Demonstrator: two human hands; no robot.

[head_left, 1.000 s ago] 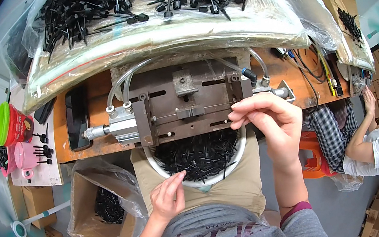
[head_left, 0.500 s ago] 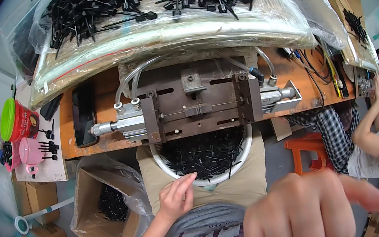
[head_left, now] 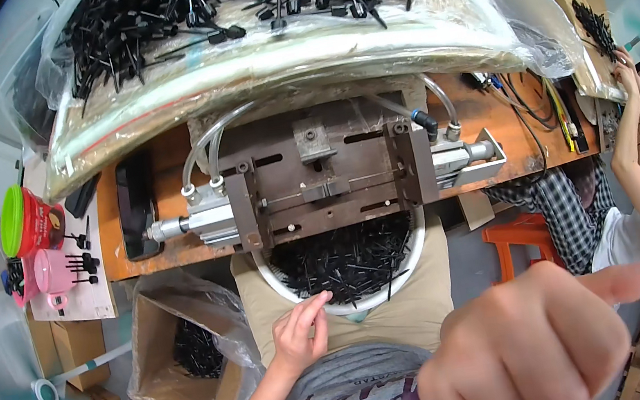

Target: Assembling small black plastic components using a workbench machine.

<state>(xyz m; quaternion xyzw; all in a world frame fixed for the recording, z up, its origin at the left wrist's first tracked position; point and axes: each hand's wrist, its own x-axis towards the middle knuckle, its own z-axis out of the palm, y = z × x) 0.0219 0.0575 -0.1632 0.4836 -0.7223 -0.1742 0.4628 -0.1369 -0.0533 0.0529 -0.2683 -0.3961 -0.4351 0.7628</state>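
My left hand (head_left: 301,337) rests by the near rim of a round white basin (head_left: 272,286) on my lap. Its fingers are loosely stretched, the thumb sits apart, and no object shows in it. Heaped in the basin are slim black plastic parts (head_left: 345,258) with long stems. Close to the camera at lower right, my right hand (head_left: 525,351) is curled into a fist with the thumb out to the right; its palm side is hidden. Beyond the basin, a brown metal fixture (head_left: 324,170) with silver pneumatic cylinders (head_left: 212,223) and clear hoses stands on the wooden bench (head_left: 112,223).
Above the fixture, a plastic-lined tray (head_left: 276,74) holds more black parts. A dark phone (head_left: 136,198) lies on the bench. Left are red and pink containers (head_left: 56,271) and an open carton (head_left: 148,350). At right are an orange stool (head_left: 520,240) and a co-worker (head_left: 631,232).
My right fist has turned slightly, its thumb now higher and farther right. The view has shifted a little. The co-worker's arms have risen toward the carton at right. My left hand stays put.
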